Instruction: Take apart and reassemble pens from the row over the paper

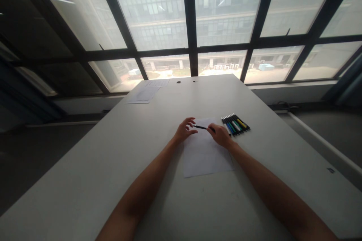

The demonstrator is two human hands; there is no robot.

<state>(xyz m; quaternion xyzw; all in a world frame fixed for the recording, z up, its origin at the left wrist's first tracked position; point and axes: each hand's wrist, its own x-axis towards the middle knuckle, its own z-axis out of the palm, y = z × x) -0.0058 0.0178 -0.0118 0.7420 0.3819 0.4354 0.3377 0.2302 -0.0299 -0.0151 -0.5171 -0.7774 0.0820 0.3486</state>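
Observation:
A slim black pen (200, 127) is gripped near one end by my right hand (219, 134), its other end pointing left. My left hand (184, 130) is curved with thumb and fingers apart, close to the pen's pale left tip; whether a fingertip touches that tip I cannot tell. Beneath both hands lies a white sheet of paper (207, 160) on the table. Just right of my right hand, several pens or markers (236, 124) lie side by side in a row, with blue, green, white and yellow parts among black ones.
The long white table (113, 180) runs toward the large windows (220, 7). More paper sheets (144, 94) lie at its far left corner. Two small dark spots (178, 82) mark the far end. A small dark mark (330, 170) sits near the right edge.

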